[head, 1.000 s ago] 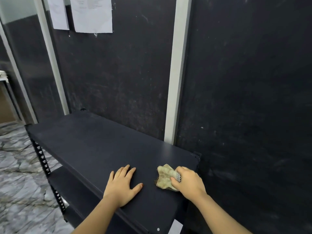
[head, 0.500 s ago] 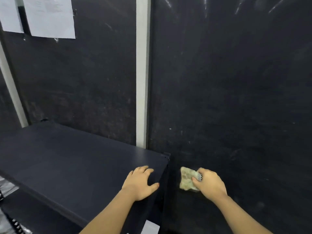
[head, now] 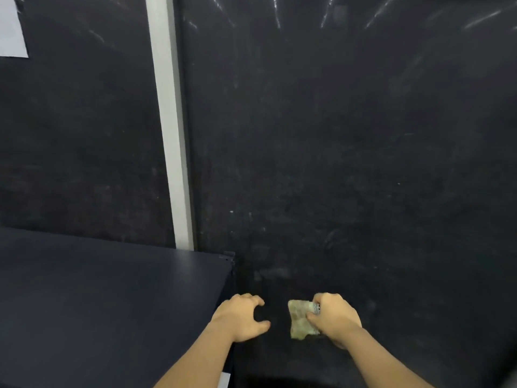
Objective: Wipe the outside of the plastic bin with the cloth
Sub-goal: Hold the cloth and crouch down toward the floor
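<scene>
My right hand (head: 334, 317) grips a crumpled pale yellowish cloth (head: 300, 319), held in front of the dark wall panel to the right of the shelf. My left hand (head: 240, 317) hovers just past the right end of the black shelf top (head: 112, 289), fingers curled and apart, holding nothing. No plastic bin is visible anywhere in the view.
A dark scuffed wall panel (head: 349, 163) fills the right and centre. A white vertical strip (head: 170, 135) divides it from another dark panel on the left. A corner of white paper (head: 11, 26) hangs at the upper left.
The view has swung right. My right hand carried the cloth off the shelf top to beyond its right end. My left hand slid off the shelf's right end and curled its fingers.
</scene>
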Motion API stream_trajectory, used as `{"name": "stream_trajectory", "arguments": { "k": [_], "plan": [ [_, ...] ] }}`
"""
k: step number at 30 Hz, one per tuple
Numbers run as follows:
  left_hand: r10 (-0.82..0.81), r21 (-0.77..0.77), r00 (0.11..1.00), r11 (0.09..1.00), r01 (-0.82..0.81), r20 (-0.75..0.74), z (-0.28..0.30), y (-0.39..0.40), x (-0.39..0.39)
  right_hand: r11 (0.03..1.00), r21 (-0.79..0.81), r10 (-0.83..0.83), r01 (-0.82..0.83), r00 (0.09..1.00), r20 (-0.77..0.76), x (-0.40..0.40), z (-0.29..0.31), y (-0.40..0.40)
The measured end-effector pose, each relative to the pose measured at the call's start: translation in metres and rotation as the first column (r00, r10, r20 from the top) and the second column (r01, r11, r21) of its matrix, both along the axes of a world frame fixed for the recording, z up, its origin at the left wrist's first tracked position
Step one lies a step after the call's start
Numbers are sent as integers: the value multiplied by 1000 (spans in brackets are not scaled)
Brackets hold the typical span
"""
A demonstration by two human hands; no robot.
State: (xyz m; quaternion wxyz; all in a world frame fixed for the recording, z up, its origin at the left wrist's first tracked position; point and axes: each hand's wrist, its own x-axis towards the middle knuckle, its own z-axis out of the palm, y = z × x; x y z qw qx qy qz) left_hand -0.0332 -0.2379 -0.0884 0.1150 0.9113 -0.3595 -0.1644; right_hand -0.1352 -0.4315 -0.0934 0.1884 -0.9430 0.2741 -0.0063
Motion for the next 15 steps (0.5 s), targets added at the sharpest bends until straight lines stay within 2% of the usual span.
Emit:
{"name": "stream_trajectory", "arguments": {
  "k": [6,15],
  "plan": [
    [-56,63,998,996,56,-8,-11,-3,-8,1000,13,-26,27,999,-43,-26,-10,3],
    [-116,62,993,991,115,18,-22,-10,-22,995,8,-96,97,993,-68,-68,-21,1]
  ]
}}
